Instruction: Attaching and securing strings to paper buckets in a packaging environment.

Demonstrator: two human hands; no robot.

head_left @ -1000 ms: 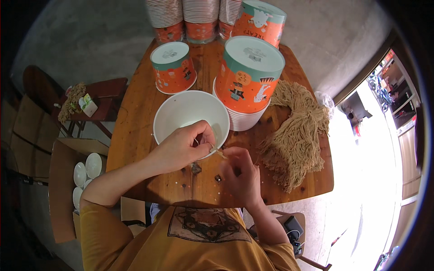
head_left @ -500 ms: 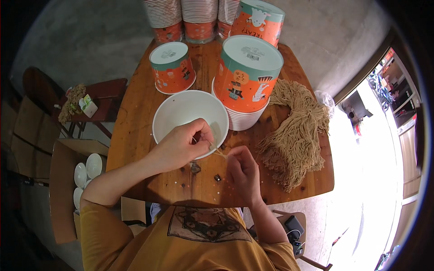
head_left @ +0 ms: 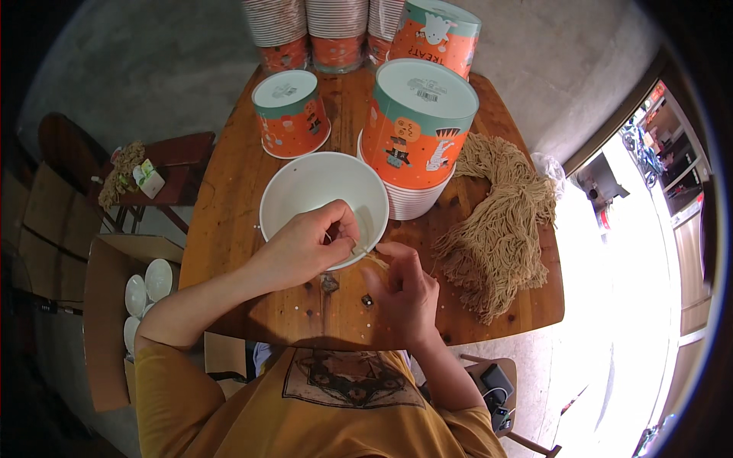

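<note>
Carton (head_left: pixel 107 320) at far left, beside the tabletop (head_left: pixel 229 229), with several white round vessels (head_left: pixel 159 280) inside. On the tabletop, rightward: a small orange-and-green bucket (head_left: pixel 294 126), inverted; in front of it, a white-lined bucket (head_left: pixel 305 183), mouth up, part of its interior hidden by the left hand (head_left: pixel 309 240), thumb and forefinger pinched together over the near rim. Farther back, wrapped nested stacks of cups (head_left: pixel 336 34). Between the hands, at the open bucket's near-right rim: a thin pale strand (head_left: pixel 378 262), long axis slanting from the left fingertips down and rightward; left hand nearer, apparently gripping the upper end. Just right of the strand, the right hand (head_left: pixel 412 294), thumb and forefinger spread wide; contact with strand or rim not determinable. Beyond the right hand, a tall inverted bucket stack (head_left: pixel 416 156), white rims nested below. At far right, a loose tan cord bundle (head_left: pixel 508 221), apart from both hands.
</note>
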